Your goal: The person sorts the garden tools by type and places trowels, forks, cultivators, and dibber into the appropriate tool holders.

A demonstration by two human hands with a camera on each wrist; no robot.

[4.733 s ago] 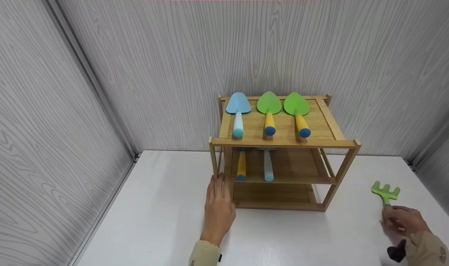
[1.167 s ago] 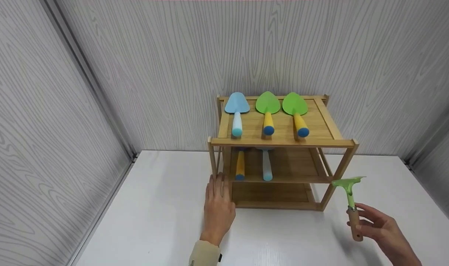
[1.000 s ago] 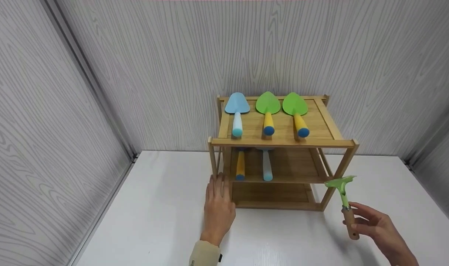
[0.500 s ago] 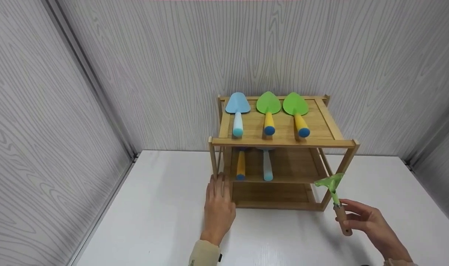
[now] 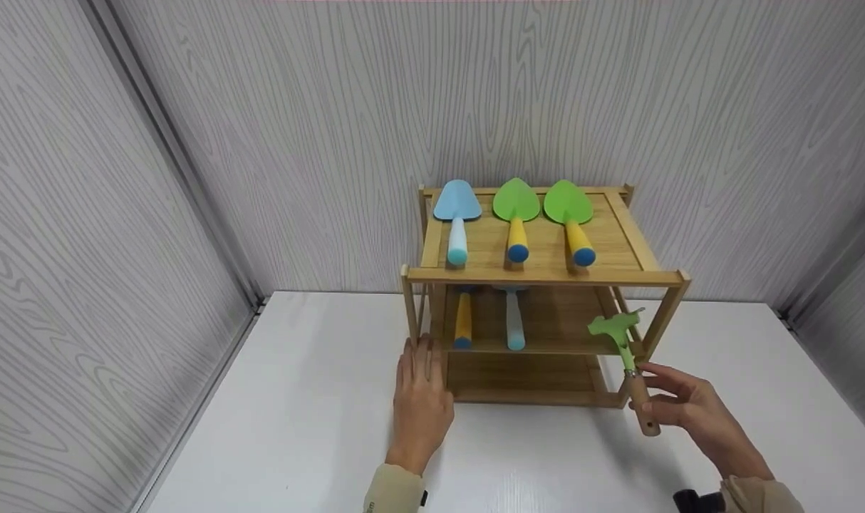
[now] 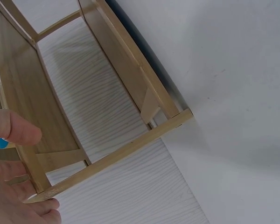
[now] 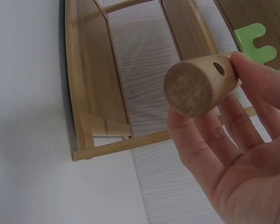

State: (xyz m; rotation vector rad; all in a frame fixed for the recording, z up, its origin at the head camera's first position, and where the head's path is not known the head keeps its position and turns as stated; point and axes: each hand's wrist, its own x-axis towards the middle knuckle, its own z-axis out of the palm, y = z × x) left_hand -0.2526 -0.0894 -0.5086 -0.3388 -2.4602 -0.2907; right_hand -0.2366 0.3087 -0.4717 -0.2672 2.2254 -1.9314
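Note:
A small hand rake (image 5: pixel 640 402) with a green pronged head and a wooden handle is in my right hand (image 5: pixel 689 410), pinched by the handle between thumb and fingers. It tilts up, its head overlapping the right end of the rack's middle shelf in the head view. The right wrist view shows the handle's butt end and hole close up. My left hand (image 5: pixel 422 410) holds the three-tier wooden rack (image 5: pixel 546 275) at its left front post, thumb (image 6: pixel 23 130) on the inner side. On the middle shelf lie a yellow-handled tool (image 5: pixel 464 317) and a pale blue-handled one (image 5: pixel 515 320), their heads mostly hidden.
A blue trowel (image 5: pixel 457 203) and two green trowels (image 5: pixel 516 203) with yellow handles lie on the rack's top shelf. The rack's bottom shelf (image 5: pixel 518 377) is low over the white table (image 5: pixel 318 399). Grey wood-grain panels (image 5: pixel 333 142) enclose the back and sides.
My right hand has lifted the hand rake from the table at the right and brought it leftward and forward to the rack's right front. My left hand has stayed at the post.

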